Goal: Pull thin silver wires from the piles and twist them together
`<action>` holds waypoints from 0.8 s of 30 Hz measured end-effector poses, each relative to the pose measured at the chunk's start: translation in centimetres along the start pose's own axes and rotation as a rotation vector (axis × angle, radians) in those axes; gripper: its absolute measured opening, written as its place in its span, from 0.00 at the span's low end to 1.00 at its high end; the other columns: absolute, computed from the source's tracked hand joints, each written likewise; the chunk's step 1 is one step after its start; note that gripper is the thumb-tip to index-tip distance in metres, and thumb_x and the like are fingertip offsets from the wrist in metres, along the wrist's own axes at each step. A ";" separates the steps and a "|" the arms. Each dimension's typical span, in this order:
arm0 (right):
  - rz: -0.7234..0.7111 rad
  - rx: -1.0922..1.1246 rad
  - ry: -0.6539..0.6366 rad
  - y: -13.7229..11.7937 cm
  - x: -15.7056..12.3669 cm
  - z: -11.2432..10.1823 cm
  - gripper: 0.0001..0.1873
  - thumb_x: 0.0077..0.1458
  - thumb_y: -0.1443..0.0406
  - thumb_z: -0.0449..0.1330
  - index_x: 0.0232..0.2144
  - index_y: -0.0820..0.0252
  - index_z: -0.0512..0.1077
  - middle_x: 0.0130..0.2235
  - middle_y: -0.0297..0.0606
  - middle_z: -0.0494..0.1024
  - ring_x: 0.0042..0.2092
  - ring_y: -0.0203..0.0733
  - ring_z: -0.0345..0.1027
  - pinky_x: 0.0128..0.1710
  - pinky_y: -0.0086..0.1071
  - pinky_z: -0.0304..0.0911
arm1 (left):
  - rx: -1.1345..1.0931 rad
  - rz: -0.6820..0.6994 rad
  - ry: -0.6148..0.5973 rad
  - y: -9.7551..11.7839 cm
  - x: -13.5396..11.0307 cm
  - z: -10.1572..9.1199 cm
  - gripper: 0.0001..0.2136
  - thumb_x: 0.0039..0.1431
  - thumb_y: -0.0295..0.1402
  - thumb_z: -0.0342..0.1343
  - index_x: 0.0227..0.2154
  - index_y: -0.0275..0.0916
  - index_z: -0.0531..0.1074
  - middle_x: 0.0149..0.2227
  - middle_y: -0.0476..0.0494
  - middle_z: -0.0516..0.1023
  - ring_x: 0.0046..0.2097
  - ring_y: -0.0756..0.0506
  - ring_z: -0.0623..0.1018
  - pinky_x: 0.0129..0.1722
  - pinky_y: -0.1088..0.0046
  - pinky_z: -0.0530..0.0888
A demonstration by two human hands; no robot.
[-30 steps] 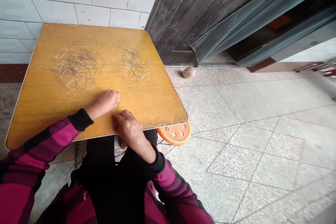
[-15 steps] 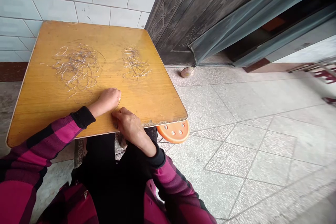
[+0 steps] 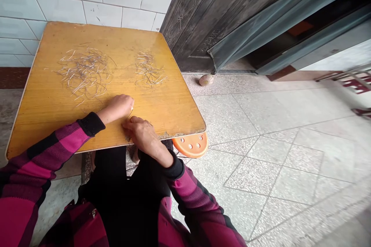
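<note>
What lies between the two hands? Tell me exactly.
In the head view, a thin pale strand curves between the left hand and the right hand, over the yellow wooden tabletop.

1. Sleeves (image 3: 59, 147): magenta and black check, with plain black cuffs (image 3: 91, 124).
2. Bench (image 3: 43, 115): honey-yellow with a fine wood grain.
3. Thin strands (image 3: 85, 71): silvery white.
4. Stool (image 3: 191, 146): orange, dotted with white.
5. Door (image 3: 197, 19): dark bronze, with a geometric pattern.
6. Wall tiles (image 3: 66, 4): pale blue-white.
7. Floor (image 3: 255, 177): speckled grey, with darker diamond-pattern lines.
</note>
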State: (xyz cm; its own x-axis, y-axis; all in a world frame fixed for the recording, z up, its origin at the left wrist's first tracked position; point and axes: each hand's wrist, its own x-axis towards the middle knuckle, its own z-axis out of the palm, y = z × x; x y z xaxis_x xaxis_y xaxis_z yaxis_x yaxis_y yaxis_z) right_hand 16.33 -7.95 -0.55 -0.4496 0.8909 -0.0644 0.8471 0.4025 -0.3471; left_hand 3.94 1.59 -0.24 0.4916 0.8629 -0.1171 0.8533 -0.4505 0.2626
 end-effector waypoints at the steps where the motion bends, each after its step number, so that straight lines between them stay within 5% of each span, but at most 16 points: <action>1: -0.019 -0.004 0.023 0.2 -0.1 0.2 0.14 0.62 0.71 0.53 0.40 0.56 0.78 0.38 0.39 0.75 0.39 0.40 0.66 0.36 0.32 0.54 | -0.007 -0.019 -0.026 0.0 0.2 -0.4 0.10 0.57 0.28 0.53 0.34 0.36 0.80 0.39 0.37 0.82 0.41 0.41 0.79 0.38 0.68 0.71; 9: -0.096 -0.039 0.137 0.8 -0.8 1.7 0.13 0.61 0.71 0.56 0.43 0.55 0.77 0.39 0.39 0.74 0.40 0.42 0.60 0.39 0.35 0.50 | -0.018 -0.146 -0.311 1.3 1.4 -3.5 0.08 0.53 0.32 0.60 0.34 0.37 0.80 0.29 0.41 0.82 0.31 0.44 0.78 0.30 0.72 0.66; 24: -0.224 -0.065 0.212 2.0 -0.9 2.6 0.14 0.61 0.71 0.56 0.46 0.57 0.76 0.39 0.41 0.74 0.41 0.44 0.60 0.40 0.37 0.51 | -0.217 -0.003 -0.015 -0.7 0.2 -0.3 0.07 0.56 0.33 0.57 0.27 0.36 0.77 0.15 0.50 0.72 0.23 0.48 0.73 0.27 0.74 0.63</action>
State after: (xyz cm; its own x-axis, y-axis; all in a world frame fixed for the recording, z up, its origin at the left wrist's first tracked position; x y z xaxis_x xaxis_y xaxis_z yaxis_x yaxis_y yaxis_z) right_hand 17.74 -8.51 -3.64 -0.5638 0.7999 0.2056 0.7532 0.6001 -0.2696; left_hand 3.36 2.18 -0.14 0.4927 0.8602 -0.1318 0.7983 -0.3866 0.4617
